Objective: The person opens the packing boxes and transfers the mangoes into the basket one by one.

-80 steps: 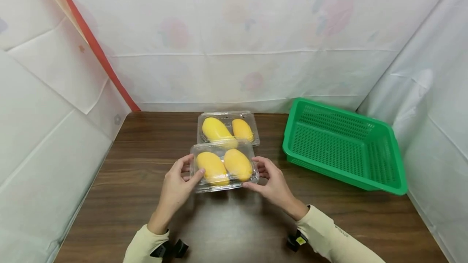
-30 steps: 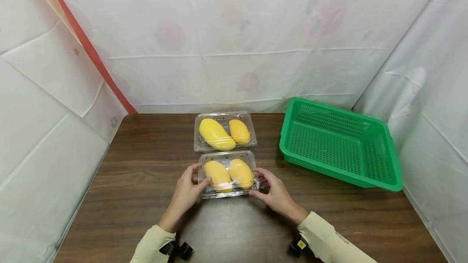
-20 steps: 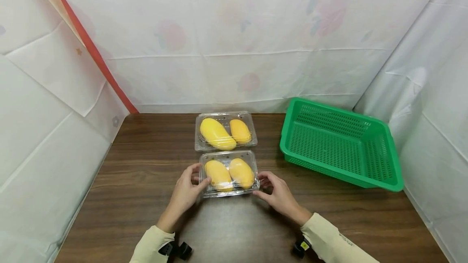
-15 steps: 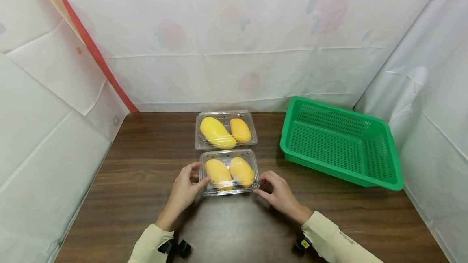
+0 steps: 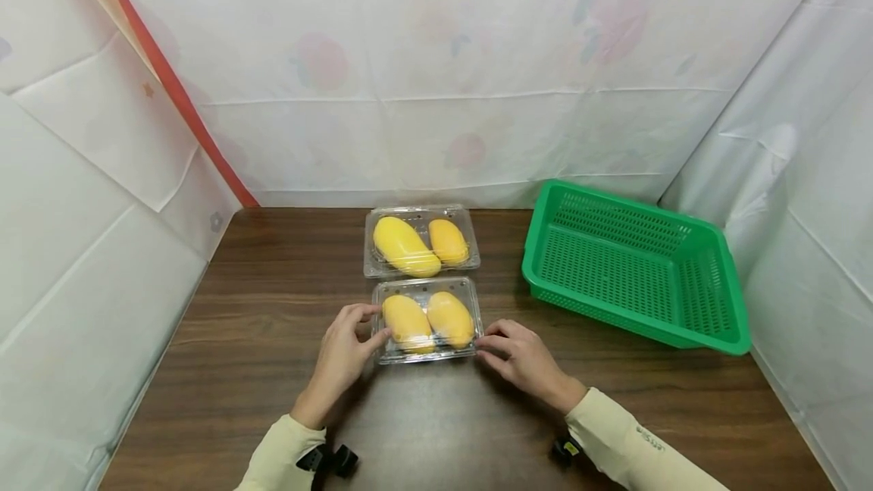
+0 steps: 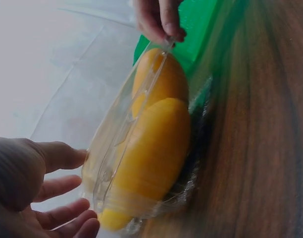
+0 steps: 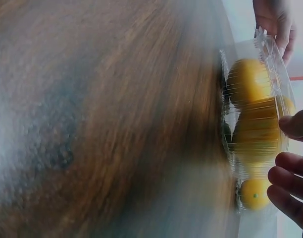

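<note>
- A clear lidded box (image 5: 426,358) was pictured well in from the surface's left and right edges, framed between two bare hands, with its long axis laid left to right, roughly along the wooden surface's (image 5: 423,430) far edge.
- Two yellow mangoes, the left one (image 5: 406,320) and the right one (image 5: 451,319), were seen side by side inside.
- The box's left end was met by the left hand (image 5: 342,348), its fingers spread and relaxed, no firm grasp being shown.
- The near right corner was reached by the right hand (image 5: 524,358), fingertips gathered at the rim; whether the plastic was pinched or merely touched could not be told.
- Neither hand could be called plainly nearer, as the box was flanked by both: it lay to the left hand's right and the right hand's left.
- A second box (image 5: 474,252) was placed just beyond, near the surface's far edge; whether the two touched could not be made out.
- A green basket (image 5: 614,318) was stationed towards the surface's far right corner, the right hand being the nearer to it.
</note>
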`<state>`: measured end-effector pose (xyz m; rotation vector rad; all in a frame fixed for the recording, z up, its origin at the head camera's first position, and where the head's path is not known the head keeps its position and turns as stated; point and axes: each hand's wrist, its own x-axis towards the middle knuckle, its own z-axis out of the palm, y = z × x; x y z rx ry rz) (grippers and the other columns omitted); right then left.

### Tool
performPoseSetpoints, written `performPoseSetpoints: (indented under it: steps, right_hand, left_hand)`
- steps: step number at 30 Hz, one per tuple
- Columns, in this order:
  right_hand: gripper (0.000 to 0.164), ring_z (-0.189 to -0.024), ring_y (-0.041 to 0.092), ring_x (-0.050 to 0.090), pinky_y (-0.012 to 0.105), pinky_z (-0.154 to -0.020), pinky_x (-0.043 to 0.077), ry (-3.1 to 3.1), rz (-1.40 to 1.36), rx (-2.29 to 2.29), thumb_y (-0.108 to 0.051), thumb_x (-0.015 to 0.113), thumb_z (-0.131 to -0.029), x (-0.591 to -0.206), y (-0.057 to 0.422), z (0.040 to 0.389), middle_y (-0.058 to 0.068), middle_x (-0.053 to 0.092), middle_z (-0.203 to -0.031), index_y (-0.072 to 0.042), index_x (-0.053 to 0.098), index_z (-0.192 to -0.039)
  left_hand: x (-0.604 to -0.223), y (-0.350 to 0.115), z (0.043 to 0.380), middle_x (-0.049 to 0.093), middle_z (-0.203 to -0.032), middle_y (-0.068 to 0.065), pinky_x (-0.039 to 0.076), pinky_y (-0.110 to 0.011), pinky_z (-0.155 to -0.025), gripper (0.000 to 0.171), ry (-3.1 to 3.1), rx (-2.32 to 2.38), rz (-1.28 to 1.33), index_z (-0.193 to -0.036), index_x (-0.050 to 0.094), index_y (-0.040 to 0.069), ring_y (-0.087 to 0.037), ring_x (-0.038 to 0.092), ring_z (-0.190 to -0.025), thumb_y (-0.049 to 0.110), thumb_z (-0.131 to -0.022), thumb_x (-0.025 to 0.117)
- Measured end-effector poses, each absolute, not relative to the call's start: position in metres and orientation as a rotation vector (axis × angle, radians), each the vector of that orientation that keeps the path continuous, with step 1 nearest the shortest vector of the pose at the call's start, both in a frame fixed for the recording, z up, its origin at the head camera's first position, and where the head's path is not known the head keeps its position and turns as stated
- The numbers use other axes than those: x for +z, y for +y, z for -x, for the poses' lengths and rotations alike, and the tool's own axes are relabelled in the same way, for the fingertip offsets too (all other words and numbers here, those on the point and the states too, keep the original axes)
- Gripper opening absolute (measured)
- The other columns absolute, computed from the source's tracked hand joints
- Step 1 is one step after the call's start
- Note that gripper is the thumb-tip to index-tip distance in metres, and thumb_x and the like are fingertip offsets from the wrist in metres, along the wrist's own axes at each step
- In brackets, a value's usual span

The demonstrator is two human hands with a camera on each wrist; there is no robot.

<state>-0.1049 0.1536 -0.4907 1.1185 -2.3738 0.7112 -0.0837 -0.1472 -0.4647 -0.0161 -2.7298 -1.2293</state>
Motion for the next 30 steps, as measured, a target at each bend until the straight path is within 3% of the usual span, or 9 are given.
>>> performPoseSetpoints:
  steps: [4,10,25,30]
  right_hand:
    - [0.019,-0.078,0.01,0.06,0.024,-0.065,0.052,-2.342,-1.149,0.657,-0.013,0.085,-0.071,-0.49,0.154,0.106,-0.001,0.065,-0.087,-0.014,0.076,-0.088]
    - [0.017,-0.077,0.01,0.059,0.023,-0.064,0.051,-2.313,-1.206,0.617,-0.013,0.084,-0.072,-0.488,0.155,0.111,-0.002,0.066,-0.087,-0.015,0.076,-0.087]
    - [0.017,-0.074,0.009,0.057,0.02,-0.061,0.049,-2.278,-1.253,0.565,-0.011,0.083,-0.072,-0.488,0.157,0.113,-0.002,0.066,-0.086,-0.013,0.076,-0.087]
    - [0.018,-0.074,0.009,0.059,0.021,-0.062,0.051,-2.282,-1.249,0.557,-0.011,0.083,-0.072,-0.488,0.157,0.112,-0.001,0.065,-0.086,-0.012,0.075,-0.088]
  left_hand:
    - [-0.466,-0.145,0.082,0.065,-0.102,-0.01,0.057,-0.038,-0.074,0.025,-2.661,-1.165,0.07,-0.104,0.07,0.005,-0.025,0.064,-0.087,0.012,-0.081,0.079]
    - [-0.461,-0.14,0.081,0.066,-0.074,-0.001,0.05,-0.019,-0.06,0.009,-2.619,-1.236,0.103,-0.085,0.071,0.007,-0.007,0.058,-0.066,0.004,-0.08,0.077]
    - [-0.474,-0.1,0.05,0.061,-0.059,0.009,0.044,-0.014,-0.052,0.012,-2.643,-1.299,0.159,-0.071,0.069,0.013,0.008,0.046,-0.054,0.01,-0.081,0.076]
    - [-0.482,-0.084,0.041,0.065,-0.061,0.003,0.046,-0.015,-0.051,0.011,-2.69,-1.493,0.16,-0.075,0.073,0.008,0.006,0.05,-0.052,0.012,-0.085,0.072]
